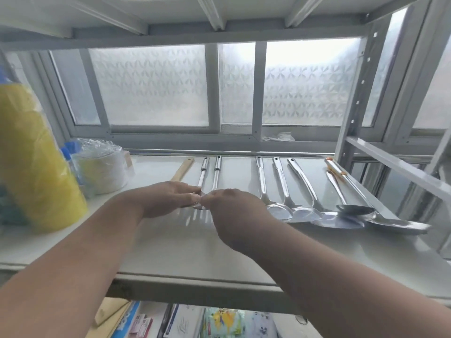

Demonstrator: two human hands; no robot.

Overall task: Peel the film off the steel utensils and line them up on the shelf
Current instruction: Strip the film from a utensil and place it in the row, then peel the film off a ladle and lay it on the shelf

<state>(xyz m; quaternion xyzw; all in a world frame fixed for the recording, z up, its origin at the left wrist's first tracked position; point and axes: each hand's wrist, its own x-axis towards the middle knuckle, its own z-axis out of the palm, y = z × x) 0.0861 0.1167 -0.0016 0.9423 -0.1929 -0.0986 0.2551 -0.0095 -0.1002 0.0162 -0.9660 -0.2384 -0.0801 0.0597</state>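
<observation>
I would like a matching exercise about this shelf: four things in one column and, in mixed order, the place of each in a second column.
Things:
1. yellow plastic bag
2. wooden handle
3. orange-tipped utensil
4. crumpled white film

Places:
A. on the window ledge behind the shelf
B. far left of the shelf
C. far right of the utensil row
D. just left of the two ridged steel handles, partly behind the left hand

Pairs: 1-B, 2-D, 3-C, 4-A
</observation>
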